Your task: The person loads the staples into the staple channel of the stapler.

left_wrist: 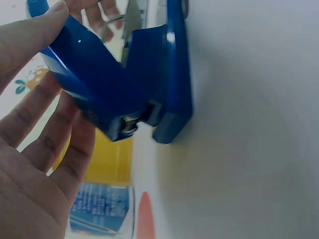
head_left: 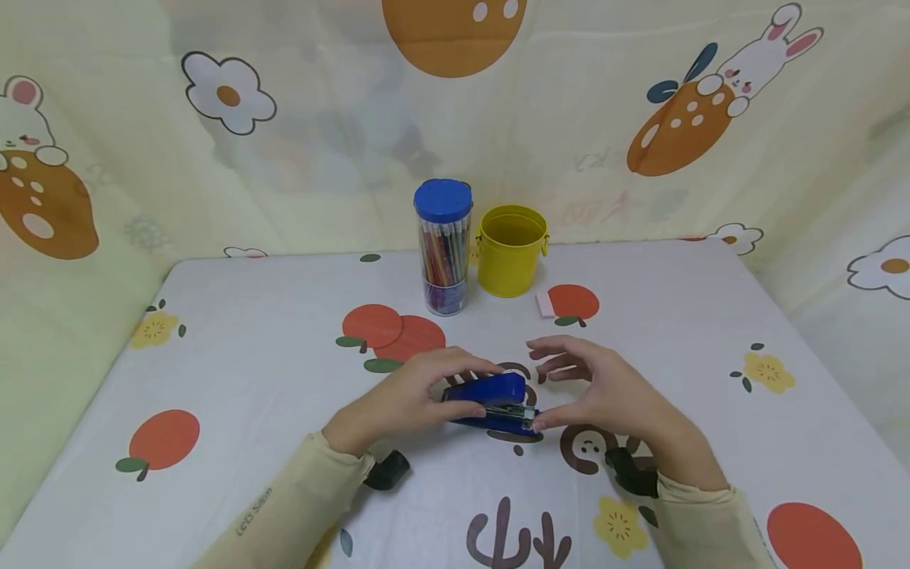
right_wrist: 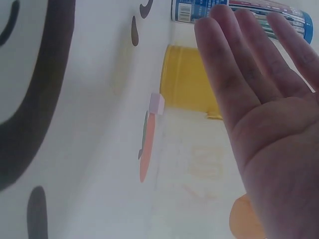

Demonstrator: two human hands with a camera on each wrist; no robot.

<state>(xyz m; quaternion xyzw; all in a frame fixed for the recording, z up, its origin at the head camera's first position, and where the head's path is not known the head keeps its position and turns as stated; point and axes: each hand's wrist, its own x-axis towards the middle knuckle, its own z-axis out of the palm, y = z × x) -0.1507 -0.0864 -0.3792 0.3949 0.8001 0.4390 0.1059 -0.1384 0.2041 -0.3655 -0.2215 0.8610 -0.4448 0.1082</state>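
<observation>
"Left sleeve [head_left: 302, 490] nearest me; beyond it, left hand [head_left: 408, 395] pinches the blue stapler [head_left: 494, 388], scene centre. Right hand [head_left: 607, 387]?"

"Spread, gripping nothing. I'd expect stiff, slick casing; hold its sides."

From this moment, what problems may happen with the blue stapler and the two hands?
Pinching: the stapler stands partly open, and the thumb of the right hand is at its front end; if the top drops, it might catch skin.

Slipping: the left hand grips the upper part, so the lower part could swing wider if moved carelessly.
</observation>
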